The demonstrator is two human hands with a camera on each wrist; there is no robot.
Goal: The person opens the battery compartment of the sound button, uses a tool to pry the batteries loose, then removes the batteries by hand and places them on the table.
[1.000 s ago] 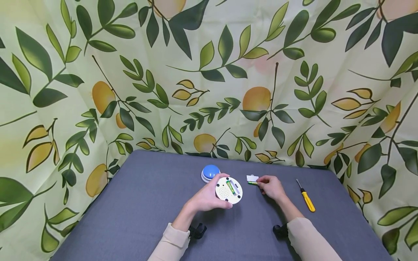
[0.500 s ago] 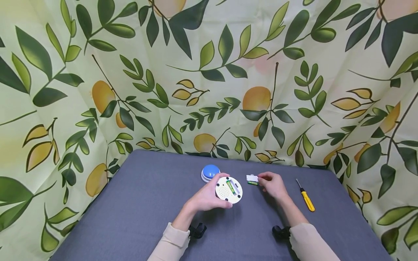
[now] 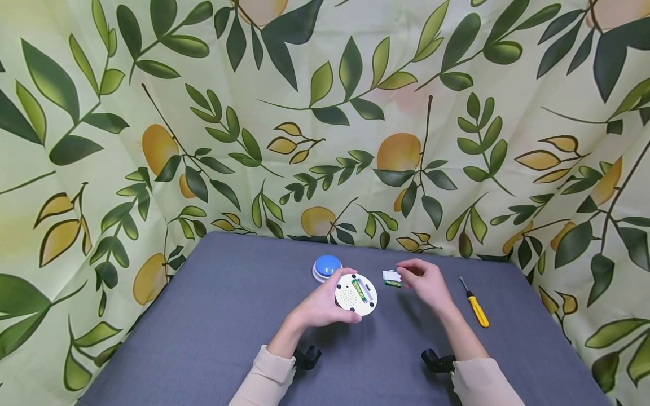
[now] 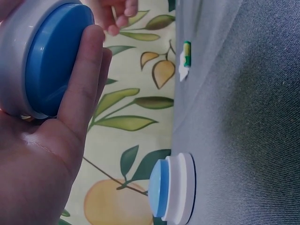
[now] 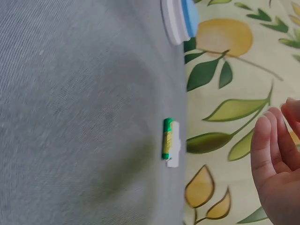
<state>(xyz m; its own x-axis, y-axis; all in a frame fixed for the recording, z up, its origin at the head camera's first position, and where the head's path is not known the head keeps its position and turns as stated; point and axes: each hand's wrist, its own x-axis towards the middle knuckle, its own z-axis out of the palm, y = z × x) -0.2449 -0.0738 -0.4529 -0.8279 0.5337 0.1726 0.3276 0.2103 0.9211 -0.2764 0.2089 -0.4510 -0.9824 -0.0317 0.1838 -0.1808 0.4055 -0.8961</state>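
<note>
Hands (image 3: 425, 283) apart, one button (image 3: 348, 298) in left (image 3: 320, 307)

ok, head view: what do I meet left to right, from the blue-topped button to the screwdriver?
Blue-topped button → upturned button → loose battery → right hand → screwdriver.

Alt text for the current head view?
A left hand holds a round white plastic device, underside showing, with a green cylindrical battery in it. The right hand hovers near a loose green battery and a small flat white piece on grey cloth. A blue-domed white button stands beyond the left hand; a yellow-handled screwdriver lies at right.
</note>
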